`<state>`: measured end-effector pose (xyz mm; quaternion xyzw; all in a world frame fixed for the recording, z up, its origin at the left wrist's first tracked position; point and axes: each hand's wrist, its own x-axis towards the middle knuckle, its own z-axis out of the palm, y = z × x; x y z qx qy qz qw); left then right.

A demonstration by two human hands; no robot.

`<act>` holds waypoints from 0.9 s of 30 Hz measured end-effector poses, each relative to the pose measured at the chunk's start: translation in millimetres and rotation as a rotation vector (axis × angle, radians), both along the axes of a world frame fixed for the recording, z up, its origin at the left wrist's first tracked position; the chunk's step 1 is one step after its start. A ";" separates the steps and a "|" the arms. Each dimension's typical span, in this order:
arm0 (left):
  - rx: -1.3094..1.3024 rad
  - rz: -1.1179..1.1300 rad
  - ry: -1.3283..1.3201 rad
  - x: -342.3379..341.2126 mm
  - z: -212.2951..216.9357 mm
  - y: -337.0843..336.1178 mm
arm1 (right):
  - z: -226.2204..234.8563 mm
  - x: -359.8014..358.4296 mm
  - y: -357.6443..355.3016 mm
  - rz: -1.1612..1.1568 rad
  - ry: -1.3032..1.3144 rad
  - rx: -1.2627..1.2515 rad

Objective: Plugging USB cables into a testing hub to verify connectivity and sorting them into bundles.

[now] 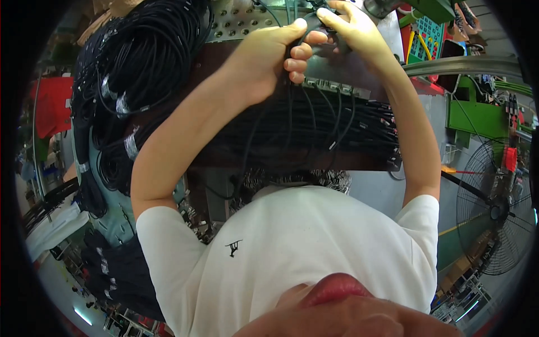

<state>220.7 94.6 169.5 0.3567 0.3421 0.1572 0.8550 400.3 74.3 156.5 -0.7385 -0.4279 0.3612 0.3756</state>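
Note:
My left hand is raised in front of me, fingers curled around thin black cables at the edge of a dark test fixture, thumb stretched toward the right hand. My right hand pinches a black cable end at the top of the fixture, touching the left thumb. A strip of small connectors runs along the fixture's lower edge, with several black cables plugged in and hanging down. More cables lie in a row on a dark board below my arms.
Large coils of black cable with white tape hang at the left. A perforated metal plate sits behind the hands. At the right are a teal keypad panel, a green machine frame and a floor fan.

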 end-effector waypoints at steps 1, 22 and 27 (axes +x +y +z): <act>0.062 0.023 0.054 1.3 0.7 -13.1 | -12.8 1.4 -3.7 0.051 -0.102 0.053; 0.099 -0.002 -0.141 -122.5 -49.2 -126.7 | -55.3 26.4 -25.8 0.451 -1.042 0.380; 0.098 -0.044 -0.216 -113.2 -55.2 -125.3 | -49.7 19.9 -27.1 0.543 -0.836 0.528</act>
